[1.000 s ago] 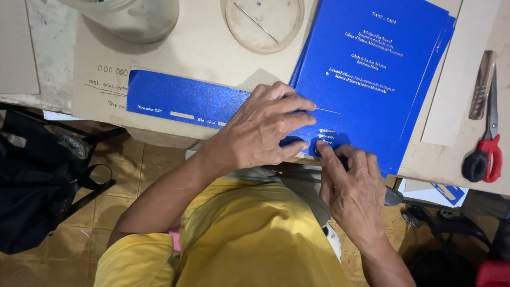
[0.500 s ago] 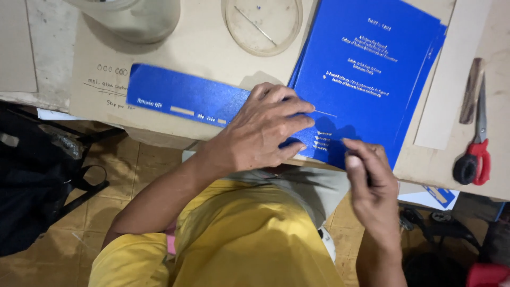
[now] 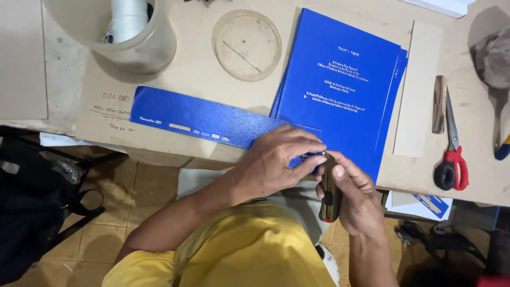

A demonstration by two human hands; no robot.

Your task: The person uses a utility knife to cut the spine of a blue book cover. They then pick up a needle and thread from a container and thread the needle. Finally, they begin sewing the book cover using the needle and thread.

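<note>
A long blue strip (image 3: 191, 117) with pale printing lies along the front edge of the brown table (image 3: 186, 74). My left hand (image 3: 276, 162) presses flat on the strip's right end, fingers pinching its edge. My right hand (image 3: 358, 199) is shut on a dark cutter with a red end (image 3: 328, 204), held upright against the left fingertips at the table's edge. The cutter's tip is hidden by my fingers. A stack of blue printed covers (image 3: 340, 90) lies just behind both hands.
Red-handled scissors (image 3: 451, 159) and a dark comb-like tool (image 3: 438, 103) lie to the right, beside a pale card strip (image 3: 417, 90). At the back stand a clear round lid (image 3: 247, 45) and a clear tub with a white spool (image 3: 127, 32).
My right hand left the strip, drew back off the table edge, and now holds the cutter against the strip's right end. My left hand stayed pressed on the strip.
</note>
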